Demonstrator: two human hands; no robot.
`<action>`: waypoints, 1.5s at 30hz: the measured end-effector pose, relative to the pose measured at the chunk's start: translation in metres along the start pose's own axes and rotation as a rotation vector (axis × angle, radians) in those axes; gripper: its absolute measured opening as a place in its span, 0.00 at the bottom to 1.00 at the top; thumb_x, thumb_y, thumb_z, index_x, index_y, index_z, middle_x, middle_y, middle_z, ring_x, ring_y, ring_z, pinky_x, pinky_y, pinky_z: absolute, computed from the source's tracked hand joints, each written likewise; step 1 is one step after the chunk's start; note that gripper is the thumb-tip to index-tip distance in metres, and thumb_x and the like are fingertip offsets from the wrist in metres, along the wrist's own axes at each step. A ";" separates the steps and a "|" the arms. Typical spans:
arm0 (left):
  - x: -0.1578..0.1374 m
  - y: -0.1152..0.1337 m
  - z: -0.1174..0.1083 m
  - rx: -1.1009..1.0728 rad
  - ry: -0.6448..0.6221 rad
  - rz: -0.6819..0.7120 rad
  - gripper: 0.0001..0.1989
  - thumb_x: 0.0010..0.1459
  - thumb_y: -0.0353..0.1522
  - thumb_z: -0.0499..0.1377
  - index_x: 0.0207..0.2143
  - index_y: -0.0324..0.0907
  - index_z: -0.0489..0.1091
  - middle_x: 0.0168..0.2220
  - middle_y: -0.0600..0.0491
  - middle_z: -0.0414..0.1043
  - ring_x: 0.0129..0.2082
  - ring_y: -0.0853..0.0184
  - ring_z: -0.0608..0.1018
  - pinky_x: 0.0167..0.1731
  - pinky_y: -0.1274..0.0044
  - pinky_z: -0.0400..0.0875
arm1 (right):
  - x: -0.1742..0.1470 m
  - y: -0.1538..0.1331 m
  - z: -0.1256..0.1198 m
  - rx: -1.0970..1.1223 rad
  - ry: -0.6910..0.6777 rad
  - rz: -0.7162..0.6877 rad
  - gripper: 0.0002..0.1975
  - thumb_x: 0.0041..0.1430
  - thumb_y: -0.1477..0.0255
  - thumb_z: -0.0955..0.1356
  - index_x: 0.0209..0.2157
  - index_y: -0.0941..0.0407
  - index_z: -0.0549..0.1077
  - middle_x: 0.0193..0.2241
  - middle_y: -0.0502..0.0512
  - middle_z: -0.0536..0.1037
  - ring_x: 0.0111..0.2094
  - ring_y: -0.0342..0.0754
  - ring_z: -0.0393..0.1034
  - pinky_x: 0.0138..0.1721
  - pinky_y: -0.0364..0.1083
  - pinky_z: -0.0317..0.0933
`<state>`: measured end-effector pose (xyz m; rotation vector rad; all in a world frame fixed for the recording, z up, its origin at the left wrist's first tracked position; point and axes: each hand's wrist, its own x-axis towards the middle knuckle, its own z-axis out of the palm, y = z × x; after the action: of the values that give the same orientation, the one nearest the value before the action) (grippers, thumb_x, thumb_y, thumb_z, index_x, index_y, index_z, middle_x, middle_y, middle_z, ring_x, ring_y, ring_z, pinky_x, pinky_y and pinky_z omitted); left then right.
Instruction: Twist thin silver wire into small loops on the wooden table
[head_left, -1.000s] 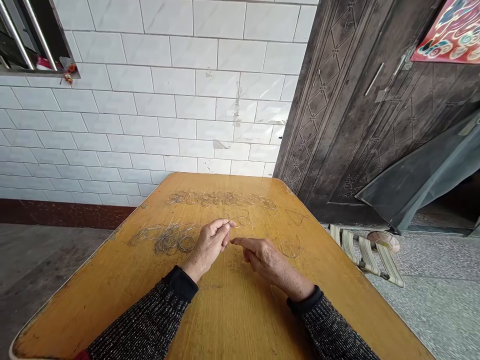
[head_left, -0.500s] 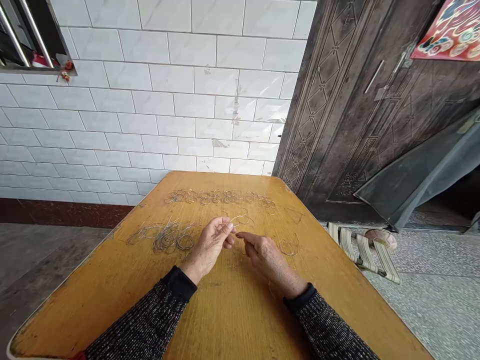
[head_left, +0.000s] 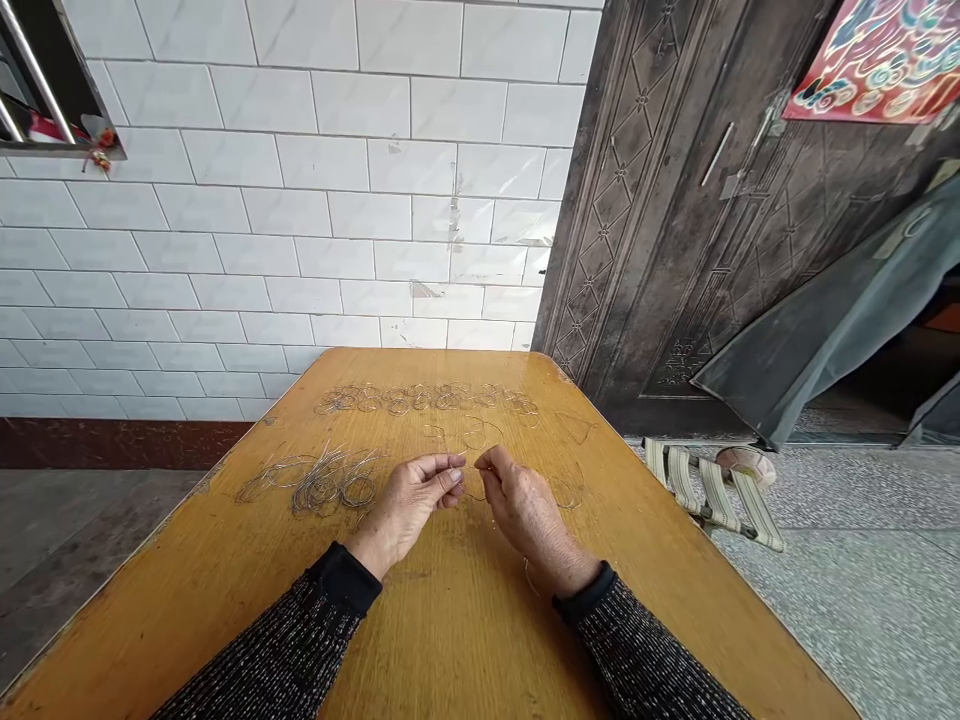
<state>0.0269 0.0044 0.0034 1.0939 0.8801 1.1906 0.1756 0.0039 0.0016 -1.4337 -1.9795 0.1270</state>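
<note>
My left hand (head_left: 409, 510) is closed in a pinch on a thin wire (head_left: 472, 494) above the middle of the table. Just to its right, my right hand (head_left: 531, 515) has its thumb and index finger pinched together, with fine wire showing between the two hands and below the right wrist. The hands are close but apart. Beyond the fingertips, thin curved wire (head_left: 474, 432) shows above the tabletop. A tangle of wire coils (head_left: 322, 482) lies left of my left hand, and a loose wire loop (head_left: 570, 490) lies right of my right hand.
Across the far part of the wooden table (head_left: 427, 630) runs a row of small wire rings (head_left: 424, 397). A white tiled wall (head_left: 300, 220) stands behind it. To the right are a dark carved door (head_left: 637, 220), a grey curtain (head_left: 817, 340) and a striped-webbing stool (head_left: 720, 492).
The view has shifted slightly to the right. My right hand's extended index finger has curled in to a pinch with the thumb, and the light strand at my left fingertips now shows less.
</note>
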 end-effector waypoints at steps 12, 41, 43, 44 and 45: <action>0.000 0.005 0.001 0.219 0.025 0.108 0.12 0.45 0.33 0.62 0.34 0.39 0.75 0.23 0.52 0.72 0.23 0.71 0.69 0.25 0.79 0.62 | -0.002 -0.001 -0.001 -0.062 -0.023 -0.084 0.11 0.60 0.72 0.56 0.33 0.56 0.69 0.18 0.51 0.72 0.18 0.43 0.64 0.21 0.39 0.45; 0.005 0.008 -0.010 0.489 0.073 0.122 0.14 0.46 0.31 0.54 0.36 0.36 0.72 0.16 0.61 0.57 0.18 0.75 0.58 0.21 0.80 0.50 | 0.010 0.008 -0.028 0.955 -0.133 0.308 0.13 0.47 0.62 0.67 0.26 0.59 0.69 0.17 0.45 0.64 0.12 0.34 0.53 0.13 0.37 0.45; 0.004 0.008 -0.009 0.421 0.048 0.112 0.14 0.46 0.31 0.55 0.36 0.36 0.72 0.17 0.60 0.58 0.19 0.74 0.61 0.22 0.80 0.53 | 0.010 0.008 -0.028 0.987 -0.159 0.321 0.13 0.44 0.63 0.68 0.28 0.59 0.70 0.18 0.44 0.64 0.12 0.34 0.53 0.12 0.37 0.44; 0.003 0.009 -0.009 0.369 0.028 0.096 0.13 0.46 0.31 0.55 0.35 0.36 0.72 0.18 0.59 0.60 0.20 0.74 0.62 0.23 0.80 0.54 | 0.009 0.007 -0.028 0.999 -0.175 0.315 0.13 0.44 0.64 0.69 0.27 0.60 0.70 0.17 0.44 0.64 0.12 0.34 0.53 0.12 0.37 0.44; 0.003 0.009 -0.009 0.312 0.004 0.071 0.13 0.46 0.31 0.56 0.35 0.36 0.72 0.19 0.58 0.61 0.21 0.74 0.63 0.24 0.80 0.55 | 0.009 0.007 -0.028 1.019 -0.194 0.298 0.12 0.44 0.64 0.69 0.26 0.60 0.70 0.17 0.44 0.64 0.12 0.34 0.53 0.12 0.36 0.45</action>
<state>0.0163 0.0093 0.0098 1.3833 1.0613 1.1377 0.1958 0.0058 0.0239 -1.0020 -1.4190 1.2431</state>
